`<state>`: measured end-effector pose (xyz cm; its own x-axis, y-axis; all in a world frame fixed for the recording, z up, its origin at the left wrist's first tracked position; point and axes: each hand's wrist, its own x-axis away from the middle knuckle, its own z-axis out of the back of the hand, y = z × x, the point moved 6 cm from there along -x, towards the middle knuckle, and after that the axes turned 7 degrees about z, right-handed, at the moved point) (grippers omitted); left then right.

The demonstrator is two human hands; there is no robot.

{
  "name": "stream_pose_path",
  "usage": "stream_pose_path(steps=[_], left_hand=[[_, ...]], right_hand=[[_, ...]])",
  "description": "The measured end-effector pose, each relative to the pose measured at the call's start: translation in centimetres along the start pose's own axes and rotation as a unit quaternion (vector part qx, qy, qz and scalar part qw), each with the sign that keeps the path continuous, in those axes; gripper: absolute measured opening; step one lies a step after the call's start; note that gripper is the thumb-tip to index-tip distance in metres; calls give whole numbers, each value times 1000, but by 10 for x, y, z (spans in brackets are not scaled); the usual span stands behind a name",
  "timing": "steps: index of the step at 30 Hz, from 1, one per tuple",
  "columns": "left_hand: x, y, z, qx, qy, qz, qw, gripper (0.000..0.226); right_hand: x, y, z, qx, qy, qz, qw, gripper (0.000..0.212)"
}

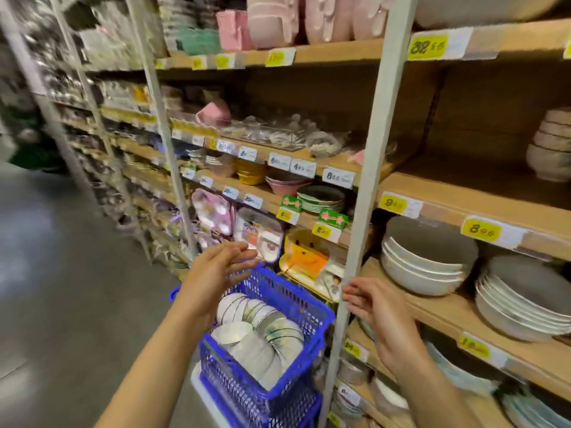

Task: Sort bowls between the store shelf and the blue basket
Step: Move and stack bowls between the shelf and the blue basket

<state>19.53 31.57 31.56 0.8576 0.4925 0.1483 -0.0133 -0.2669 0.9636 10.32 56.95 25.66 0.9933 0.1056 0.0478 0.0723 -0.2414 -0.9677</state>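
The shelf (pixel 463 208) filled the right, a white stack (pixel 426 264) on its board. Left of its post (pixel 355 242) stood the basket (pixel 287 291), its bowls (pixel 262 332) on edge in a row running near to far. Both hands were spread and held nothing. The left hand (pixel 216 273) hovered over the basket's far rim, nearer those bowls, which lay below and nearer. The right hand (pixel 377 304) was beside the post.

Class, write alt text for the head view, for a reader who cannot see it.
The left hand and right hand, both open and empty, hover by a blue basket of white bowls beside wooden store shelves stacked with crockery.
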Motion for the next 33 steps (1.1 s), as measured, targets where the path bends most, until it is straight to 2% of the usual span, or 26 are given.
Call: stream_pose_path(steps=[7,14,19,24,29,33], left_hand=[[-26,-40,111,-52,26,99,993,20],[-68,-95,187,-63,30,213,975,19],[-118,-122,207,-96,27,248,964,19],[-173,-140,214,-171,16,248,954,22],[-230,-156,220,-249,-5,272,930,15],[-281,-165,212,-300,-11,274,914,23]], right_hand=[[17,102,-90,71,-19,-79,994,18],[11,165,-155,146,-15,-147,978,14],[-18,211,-176,164,-9,-199,966,14],[-66,259,-201,167,-7,-230,959,18],[-115,315,-216,190,-19,-298,935,15],[-138,341,-222,241,-42,-295,924,13]])
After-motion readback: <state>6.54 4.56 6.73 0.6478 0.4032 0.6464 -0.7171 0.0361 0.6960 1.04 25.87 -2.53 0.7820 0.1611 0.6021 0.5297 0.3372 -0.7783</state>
